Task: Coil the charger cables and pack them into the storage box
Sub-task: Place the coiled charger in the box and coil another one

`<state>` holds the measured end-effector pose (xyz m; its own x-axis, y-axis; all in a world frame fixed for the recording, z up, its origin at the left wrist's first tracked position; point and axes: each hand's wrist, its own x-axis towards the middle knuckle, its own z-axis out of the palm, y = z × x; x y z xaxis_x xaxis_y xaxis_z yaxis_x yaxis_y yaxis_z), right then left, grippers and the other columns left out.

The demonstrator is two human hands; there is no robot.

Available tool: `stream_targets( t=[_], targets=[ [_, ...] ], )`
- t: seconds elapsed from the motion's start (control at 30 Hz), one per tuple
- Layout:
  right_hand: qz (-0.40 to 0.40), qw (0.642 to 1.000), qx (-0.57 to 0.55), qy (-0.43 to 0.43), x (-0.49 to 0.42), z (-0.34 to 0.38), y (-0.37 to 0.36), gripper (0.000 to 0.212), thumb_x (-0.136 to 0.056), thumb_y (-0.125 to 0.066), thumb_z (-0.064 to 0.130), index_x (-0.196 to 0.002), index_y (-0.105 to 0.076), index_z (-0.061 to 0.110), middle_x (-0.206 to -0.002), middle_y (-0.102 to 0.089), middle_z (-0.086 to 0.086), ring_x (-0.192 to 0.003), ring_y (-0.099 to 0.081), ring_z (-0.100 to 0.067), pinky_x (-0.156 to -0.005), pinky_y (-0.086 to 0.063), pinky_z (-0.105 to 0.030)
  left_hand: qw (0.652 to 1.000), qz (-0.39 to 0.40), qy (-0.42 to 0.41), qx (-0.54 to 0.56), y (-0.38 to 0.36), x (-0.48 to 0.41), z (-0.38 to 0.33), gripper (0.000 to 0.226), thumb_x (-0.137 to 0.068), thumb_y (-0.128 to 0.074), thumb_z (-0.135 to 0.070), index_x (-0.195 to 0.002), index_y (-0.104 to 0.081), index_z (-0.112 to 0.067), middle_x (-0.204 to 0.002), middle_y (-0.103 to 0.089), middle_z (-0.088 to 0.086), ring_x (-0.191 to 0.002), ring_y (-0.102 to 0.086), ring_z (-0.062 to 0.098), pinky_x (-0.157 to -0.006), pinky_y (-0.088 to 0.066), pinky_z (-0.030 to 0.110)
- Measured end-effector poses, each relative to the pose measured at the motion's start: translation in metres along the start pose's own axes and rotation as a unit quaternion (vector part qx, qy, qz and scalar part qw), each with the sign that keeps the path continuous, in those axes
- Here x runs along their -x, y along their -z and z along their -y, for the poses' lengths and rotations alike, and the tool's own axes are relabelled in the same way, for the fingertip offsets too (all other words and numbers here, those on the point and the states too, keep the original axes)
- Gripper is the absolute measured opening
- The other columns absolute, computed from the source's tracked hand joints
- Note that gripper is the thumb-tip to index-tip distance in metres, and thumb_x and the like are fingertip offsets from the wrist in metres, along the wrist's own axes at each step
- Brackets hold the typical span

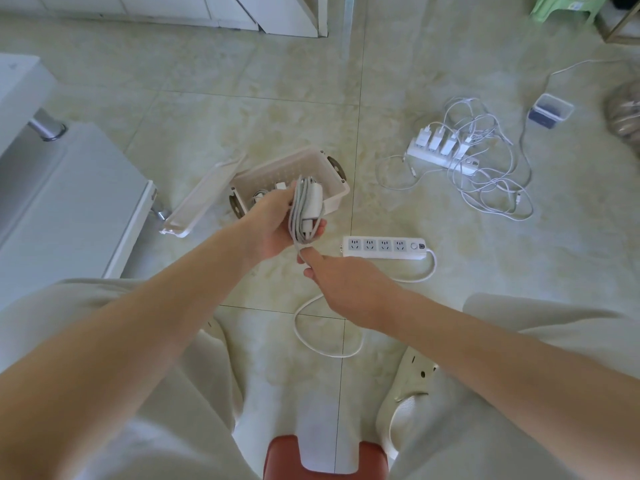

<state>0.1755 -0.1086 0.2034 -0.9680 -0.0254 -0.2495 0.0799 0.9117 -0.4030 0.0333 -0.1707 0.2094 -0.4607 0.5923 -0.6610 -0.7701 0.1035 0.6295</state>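
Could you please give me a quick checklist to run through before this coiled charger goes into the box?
1. Bundle held: ok, left hand grips the coiled charger.
2. Tail tucked: not ok, right hand pinches the loose end.
3. Storage box open: ok, lid lies beside it.
4. Room inside: cannot tell, hand blocks the view.
5. Other chargers unplugged: not ok, four sit in the far power strip.

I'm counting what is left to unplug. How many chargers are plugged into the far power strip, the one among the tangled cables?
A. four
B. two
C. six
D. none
A: four white chargers stand side by side in the far power strip; the near power strip shows four empty sockets.
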Motion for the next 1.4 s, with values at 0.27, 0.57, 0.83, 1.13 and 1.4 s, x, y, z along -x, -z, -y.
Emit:
stream_targets(
  t=[0.27,0.57,0.83,1.13,1.4],
  targets=[
    [0.023,0.999,-0.02,0.021,-0.005,-0.02,0.0,0.025,-0.102,-0.027,0.026,-0.118,-0.043,0.015,-0.111,-0.063,-0.007,-0.094,-0.061,-0.03,-0.081,-0.046,-0.039,0.987,0.104,-0.024,-0.121,-0.003,0.014,-0.007,0.023,-0.097,-0.037,-0.013,-0.098,-0.057,-0.003,-0.078,-0.058,0.008,-0.055,-0.056,0.017,-0.047,-0.047,0.024],
    [0.079,0.997,0.012,0.022,-0.004,-0.035,-0.001,0.023,-0.102,-0.029,0.019,-0.109,-0.05,0.016,-0.096,-0.051,0.005,-0.083,-0.048,-0.018,-0.073,-0.035,-0.025,0.811,0.229,0.085,-0.532,-0.011,0.036,-0.017,0.044,-0.101,-0.031,-0.03,-0.087,-0.063,-0.004,-0.073,-0.067,0.016,-0.047,-0.049,0.02,-0.042,-0.036,0.024],
    [0.046,0.998,0.017,-0.026,-0.009,-0.044,0.006,0.018,-0.098,-0.029,0.014,-0.087,-0.043,0.02,-0.086,-0.05,0.004,-0.077,-0.049,-0.019,-0.069,-0.036,-0.028,0.743,0.194,0.056,-0.638,-0.007,0.037,-0.029,0.047,-0.099,-0.038,-0.035,-0.079,-0.058,0.002,-0.07,-0.051,0.02,-0.055,-0.043,0.025,-0.044,-0.039,0.021],
    [-0.031,0.998,-0.005,-0.054,-0.011,-0.045,0.002,0.026,-0.095,-0.034,0.013,-0.107,-0.057,0.007,-0.084,-0.058,-0.009,-0.071,-0.045,-0.022,-0.063,-0.032,-0.03,0.702,0.168,0.069,-0.689,-0.014,0.031,-0.025,0.042,-0.095,-0.044,-0.031,-0.085,-0.061,0.006,-0.07,-0.055,0.02,-0.054,-0.046,0.026,-0.041,-0.038,0.018],
    [-0.11,0.971,-0.171,-0.128,-0.021,-0.054,-0.003,0.025,-0.099,-0.036,0.012,-0.08,-0.051,0.019,-0.073,-0.05,0.001,-0.069,-0.045,-0.019,-0.061,-0.032,-0.026,0.545,-0.007,-0.138,-0.827,-0.01,0.022,-0.005,0.039,-0.097,-0.042,-0.044,-0.095,-0.055,-0.008,-0.09,-0.059,0.008,-0.076,-0.058,0.021,-0.062,-0.043,0.029]
  ],
)
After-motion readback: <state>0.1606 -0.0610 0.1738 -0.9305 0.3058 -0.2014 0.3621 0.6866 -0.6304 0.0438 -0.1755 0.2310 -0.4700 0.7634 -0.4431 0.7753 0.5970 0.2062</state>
